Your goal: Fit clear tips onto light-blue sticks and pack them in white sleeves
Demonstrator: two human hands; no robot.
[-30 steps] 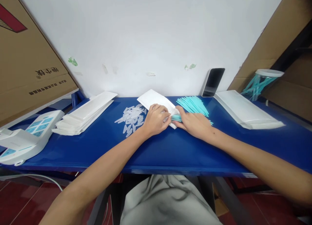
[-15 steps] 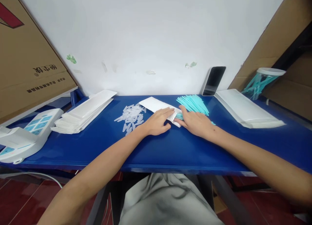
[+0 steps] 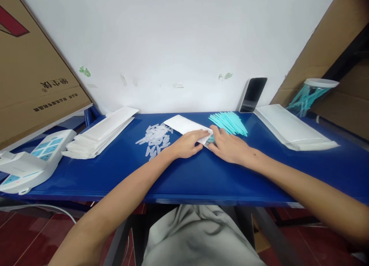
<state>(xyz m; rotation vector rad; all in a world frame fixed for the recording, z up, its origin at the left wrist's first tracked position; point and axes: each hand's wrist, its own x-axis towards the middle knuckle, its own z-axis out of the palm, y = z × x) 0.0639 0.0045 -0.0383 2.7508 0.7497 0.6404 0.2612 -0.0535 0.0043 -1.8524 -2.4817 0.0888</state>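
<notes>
A white paper bag [image 3: 184, 124] lies slanted on the blue table, its right end between my hands. My left hand [image 3: 188, 143] is closed on the bag near that end. Teal sticks show at the bag's mouth, where my right hand [image 3: 229, 146] is closed around them, mostly covering them. Behind my right hand lies a fanned pile of teal sticks [image 3: 229, 123]. A heap of small translucent pieces [image 3: 155, 137] lies to the left of my left hand.
White bags [image 3: 100, 132] are stacked at left beside a power strip [image 3: 53, 147]. A phone [image 3: 253, 95] leans on the wall. At right are a white packet stack [image 3: 294, 127] and a jar of teal sticks [image 3: 309, 97]. Cardboard [image 3: 37, 62] stands at left.
The teal sticks reach further into the bag, and their right ends no longer stick out past my right hand. My right hand has moved slightly left, nearer my left hand.
</notes>
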